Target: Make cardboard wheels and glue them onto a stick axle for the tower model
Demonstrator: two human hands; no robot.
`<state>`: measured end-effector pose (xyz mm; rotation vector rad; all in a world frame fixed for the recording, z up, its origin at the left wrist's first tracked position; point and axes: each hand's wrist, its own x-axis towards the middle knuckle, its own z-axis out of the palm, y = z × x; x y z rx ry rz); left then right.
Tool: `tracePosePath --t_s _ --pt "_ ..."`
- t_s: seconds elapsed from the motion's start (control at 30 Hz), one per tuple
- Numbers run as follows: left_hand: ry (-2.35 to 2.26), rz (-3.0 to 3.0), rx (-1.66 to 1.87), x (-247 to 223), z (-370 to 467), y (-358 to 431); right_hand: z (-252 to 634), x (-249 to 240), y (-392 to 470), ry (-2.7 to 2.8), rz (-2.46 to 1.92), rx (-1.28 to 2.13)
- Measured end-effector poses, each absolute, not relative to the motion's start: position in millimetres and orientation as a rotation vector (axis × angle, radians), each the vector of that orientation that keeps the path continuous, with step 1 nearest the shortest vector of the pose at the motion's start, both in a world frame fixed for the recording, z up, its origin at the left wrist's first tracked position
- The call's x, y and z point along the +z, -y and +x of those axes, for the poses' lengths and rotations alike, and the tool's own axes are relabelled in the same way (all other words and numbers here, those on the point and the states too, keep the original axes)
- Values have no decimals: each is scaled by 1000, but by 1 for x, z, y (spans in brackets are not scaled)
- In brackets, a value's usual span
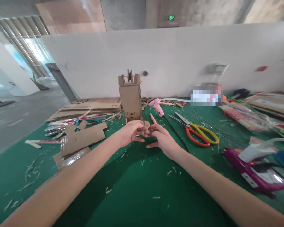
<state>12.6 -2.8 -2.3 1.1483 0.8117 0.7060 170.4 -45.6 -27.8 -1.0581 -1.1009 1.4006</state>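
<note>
A small round cardboard disc (145, 125) is pinched in the fingers of my left hand (132, 133), at the foot of an upright cardboard tower (130, 101). Grey discs on a crosswise stick show at the tower's top. My right hand (162, 138) is just right of the disc, its fingers curved and partly spread; its index fingertip is close to the disc's edge, and I cannot make out whether they touch. A short wooden stick (153, 119) lies behind my right hand.
Cardboard pieces (84, 138) lie at left, near flat sheets (92, 105). Behind my right hand is a pink glue gun (158, 107) with a black cord. Scissors (197, 134) and a purple power strip (253, 173) are on the right. Scraps dot the green table (137, 195).
</note>
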Motion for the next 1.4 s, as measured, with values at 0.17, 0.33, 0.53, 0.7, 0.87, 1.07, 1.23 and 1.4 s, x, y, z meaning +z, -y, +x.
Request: tracePosePath --t_s 0.17,0.33,0.53,0.7,0.87,1.07,1.23,1.4 --pt "-678 1059 699 -2 9 3 172 -36 39 1391 -1120 1163" --pt "-593 984 724 -4 9 4 177 -37 38 1457 -1140 961" --pt "-552 977 765 -14 8 0 178 -35 41 1524 -1149 926" --pt "-417 1038 671 -11 -5 -3 176 -27 49 1293 -882 1499" --pt "-332 1062 584 -11 -14 -7 180 -24 53 1150 -706 1841" --pt "-332 1103 631 -8 -7 -3 183 -25 48 1238 -849 1510" --pt "-291 1123 618 -5 -6 0 186 -21 48 1349 -880 1486" --pt "-288 1124 602 0 -8 3 191 -16 49 1365 -779 1711"
